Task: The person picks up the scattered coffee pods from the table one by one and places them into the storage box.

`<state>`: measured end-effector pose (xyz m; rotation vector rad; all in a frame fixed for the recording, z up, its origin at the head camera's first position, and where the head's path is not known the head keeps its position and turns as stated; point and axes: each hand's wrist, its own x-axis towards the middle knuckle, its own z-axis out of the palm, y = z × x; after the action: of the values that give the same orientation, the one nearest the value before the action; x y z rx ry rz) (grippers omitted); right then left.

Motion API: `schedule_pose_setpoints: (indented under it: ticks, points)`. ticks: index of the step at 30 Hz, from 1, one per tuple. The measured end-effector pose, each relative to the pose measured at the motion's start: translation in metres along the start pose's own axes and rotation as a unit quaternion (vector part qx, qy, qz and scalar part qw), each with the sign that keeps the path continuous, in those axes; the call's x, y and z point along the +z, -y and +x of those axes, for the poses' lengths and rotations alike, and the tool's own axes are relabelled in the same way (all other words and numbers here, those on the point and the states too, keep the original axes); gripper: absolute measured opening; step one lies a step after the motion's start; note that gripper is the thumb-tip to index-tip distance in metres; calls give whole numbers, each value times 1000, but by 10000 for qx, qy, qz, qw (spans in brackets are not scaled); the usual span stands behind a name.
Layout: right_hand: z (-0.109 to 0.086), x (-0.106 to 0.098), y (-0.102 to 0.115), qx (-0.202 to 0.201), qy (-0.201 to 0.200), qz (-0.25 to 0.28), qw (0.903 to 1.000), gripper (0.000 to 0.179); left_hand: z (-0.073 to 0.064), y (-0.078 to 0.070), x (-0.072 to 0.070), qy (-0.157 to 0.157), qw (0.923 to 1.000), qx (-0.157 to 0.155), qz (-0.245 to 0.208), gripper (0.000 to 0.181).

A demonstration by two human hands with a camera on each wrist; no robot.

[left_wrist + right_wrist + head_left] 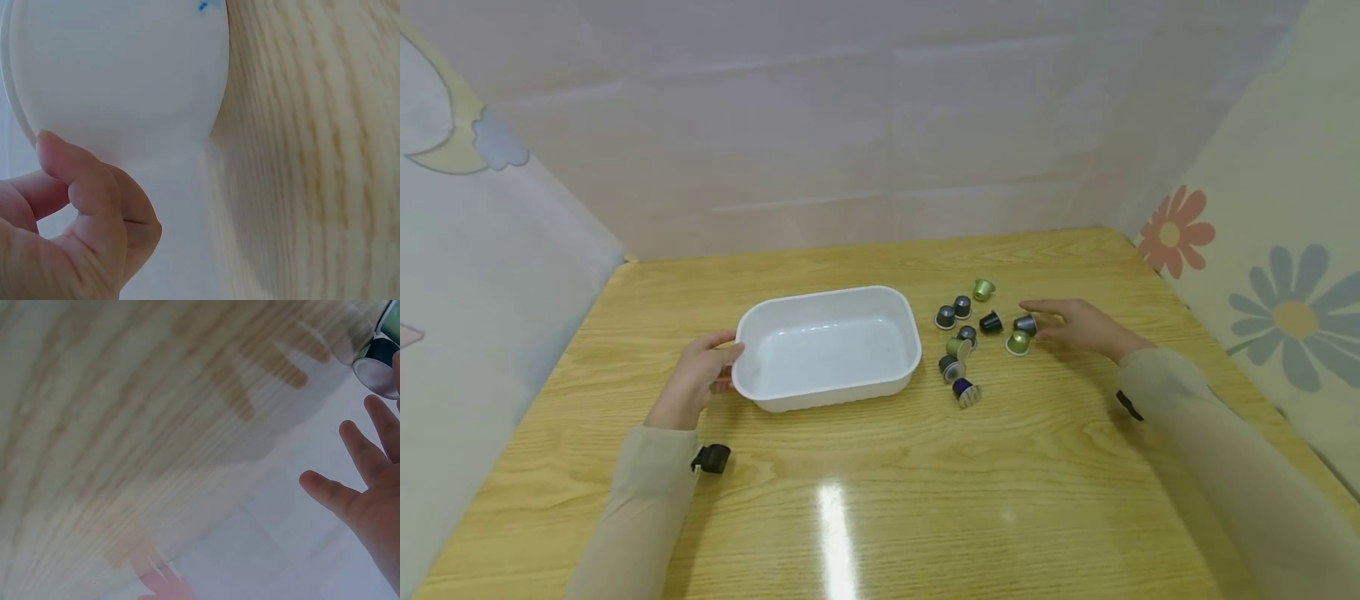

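My left hand (700,375) is at the left end of a white plastic tray (835,395), gripping its rim with the thumb on top. Up close in the left wrist view, the bent fingers (94,187) meet the tray's edge. To the right, my right hand (1078,325) reaches in with fingers spread beside a dark grey coffee capsule (1024,323) and a green coffee capsule (1018,341). In the right wrist view, a dark capsule (377,361) appears just past the extended fingertips (350,431).
Between the tray and my right hand lie several coffee capsules: black (991,322), green (983,289), dark grey (946,316) and purple (964,390). All lie on a wooden table (985,492). Pale cloth walls (850,150) stand behind and at the sides.
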<state>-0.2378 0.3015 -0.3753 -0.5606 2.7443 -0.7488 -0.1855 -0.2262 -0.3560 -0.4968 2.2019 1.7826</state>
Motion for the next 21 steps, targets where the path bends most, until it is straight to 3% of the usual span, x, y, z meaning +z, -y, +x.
schedule_pose_setpoints:
  ticks: [12,21]
  points:
    - [6,3,-1,46,-41,-161,9999,52,-1,-1,0,35,9999,-81,-78,53]
    - [4,-1,-4,323,-113,-63,9994,53,-2,-1,-1,165,9997,-144,-137,55]
